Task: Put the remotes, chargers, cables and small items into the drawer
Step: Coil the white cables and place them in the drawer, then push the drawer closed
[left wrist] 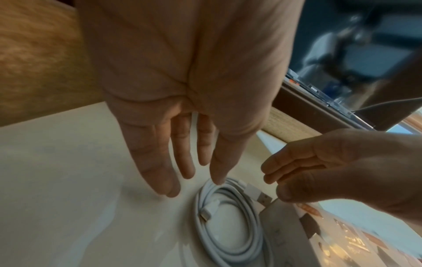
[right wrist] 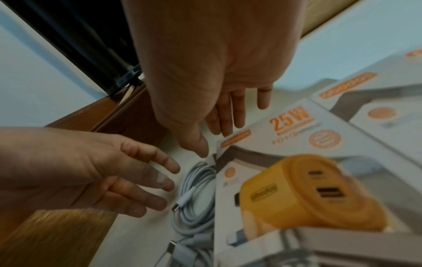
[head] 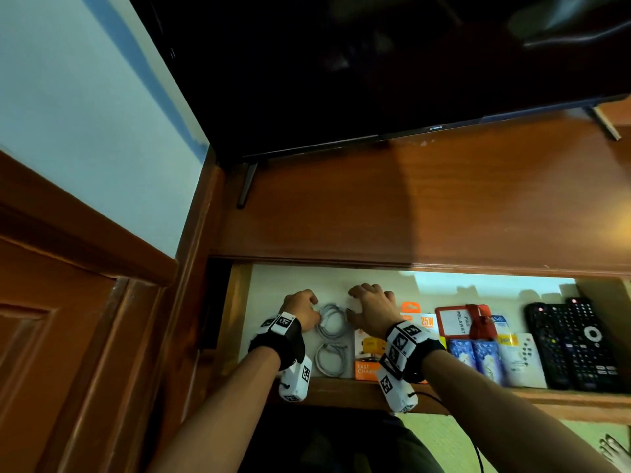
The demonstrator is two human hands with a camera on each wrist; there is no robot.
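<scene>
Both forearms reach forward into the open drawer (head: 341, 387), each wrist strapped with a black band and white marker blocks. Left hand (head: 300, 310) hovers at the drawer's left end, fingers straight and loosely spread, pointing down at the pale drawer floor right beside a coiled white cable (left wrist: 230, 216); one fingertip seems to meet the coil's rim, nothing is gripped. Right hand (head: 372, 310) sits just right of that coil, fingers long and relaxed, thumb tip down at the cable's plug end by the corner of the 25W charger box (right wrist: 294, 126); whether the thumb actually presses the plug, I can't tell. A second white cable coil (head: 331, 358) lies nearer the drawer's front edge. Under the right wrist sits a box with a yellow charger (right wrist: 315, 193) pictured on it. Further right lie a red card holder (head: 461, 320), blue packets (head: 476, 358), a small white remote (head: 524, 360), and two black remotes (head: 573, 343) side by side at the far end. Above, the wooden cabinet top (head: 409, 199) carries a dark television (head: 375, 63) on thin legs.
</scene>
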